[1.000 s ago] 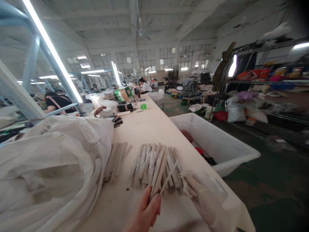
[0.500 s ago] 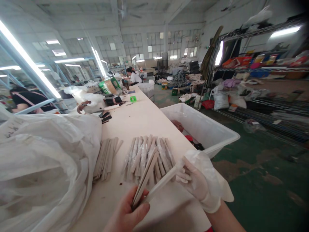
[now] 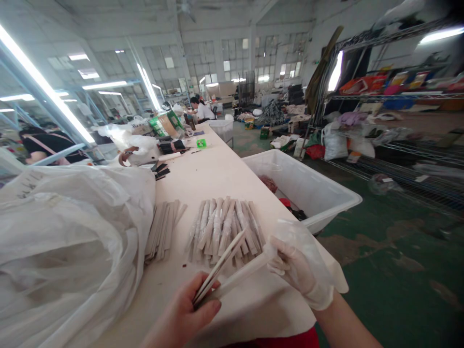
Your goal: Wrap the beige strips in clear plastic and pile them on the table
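Bare-skinned, my left hand (image 3: 181, 311) closes around a few long, flat beige strips (image 3: 226, 258), thumb on the near side, their far ends pointing up and away. A length of translucent plastic film (image 3: 246, 270) stretches from beside those strips to my right hand (image 3: 299, 273). That hand wears a white glove, and its fingers pinch the film; more clear film hangs over its back. Beyond both hands lies a pile of beige strips (image 3: 226, 220), several wrapped in clear plastic. Left of that pile, a stack of plain strips (image 3: 163, 232) lies by the large white sack.
The large white sack (image 3: 72, 241) covers the left of the pale table (image 3: 217, 164). A white plastic bin (image 3: 322, 198) stands against the table's right side. Farther back are a green dish (image 3: 201, 143), bags, wire shelves (image 3: 406, 159) and two people.
The strips in my left hand have tipped lower and to the right. My right hand has shifted slightly, still pinching the film. The camera view has moved a little.
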The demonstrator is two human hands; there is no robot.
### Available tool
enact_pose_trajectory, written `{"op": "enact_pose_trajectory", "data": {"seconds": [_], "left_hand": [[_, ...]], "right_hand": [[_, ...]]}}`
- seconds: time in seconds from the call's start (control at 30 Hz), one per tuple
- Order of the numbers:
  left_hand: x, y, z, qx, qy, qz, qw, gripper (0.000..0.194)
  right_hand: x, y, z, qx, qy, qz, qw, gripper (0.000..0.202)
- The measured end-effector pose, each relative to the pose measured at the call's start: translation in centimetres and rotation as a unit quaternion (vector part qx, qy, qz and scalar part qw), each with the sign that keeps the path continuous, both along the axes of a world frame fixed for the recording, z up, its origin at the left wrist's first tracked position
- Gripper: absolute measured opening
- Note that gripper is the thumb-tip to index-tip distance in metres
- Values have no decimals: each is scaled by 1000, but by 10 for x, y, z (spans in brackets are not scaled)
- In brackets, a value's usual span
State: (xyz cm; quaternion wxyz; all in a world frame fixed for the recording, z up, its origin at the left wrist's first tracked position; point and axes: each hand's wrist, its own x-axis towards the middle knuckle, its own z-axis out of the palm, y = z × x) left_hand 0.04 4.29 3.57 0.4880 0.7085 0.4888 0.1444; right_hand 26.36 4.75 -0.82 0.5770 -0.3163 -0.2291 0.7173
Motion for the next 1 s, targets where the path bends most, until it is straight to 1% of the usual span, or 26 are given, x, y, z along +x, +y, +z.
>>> {"op": "enact_pose_trajectory", "data": {"seconds": [0.13, 0.2, 0.33, 0.53, 0.6, 0.67, 0.83, 0.9, 1.0], "left_hand": [[-4, -3, 0, 5, -18, 6, 1000, 32], [-3, -2, 0, 13, -8, 13, 1000, 32], [2, 1, 2, 15, 27, -1, 1000, 26], [-2, -2, 8, 28, 27, -5, 999, 24], [-5, -3, 9, 30, 20, -3, 999, 26], [-8, -3, 8, 28, 24, -6, 999, 27], [-9, 0, 4, 24, 40, -7, 999, 27], [-9, 0, 4, 24, 37, -8, 999, 28], [-9, 0, 5, 20, 30, -9, 999, 27]], "right_hand": [[2, -1, 2, -16, 11, -13, 1000, 43], [2, -1, 4, -12, 21, -2, 1000, 42], [-1, -5, 5, 8, 12, 28, 1000, 47], [1, -13, 8, 18, -58, -27, 998, 40], [1, -12, 9, 15, -55, -17, 998, 42], [1, -9, 8, 3, -35, 9, 999, 48], [-2, -3, -1, -2, 4, 31, 999, 60], [-3, -3, -4, -2, 5, 36, 999, 60], [-2, -4, -5, -2, 4, 38, 999, 53]]}}
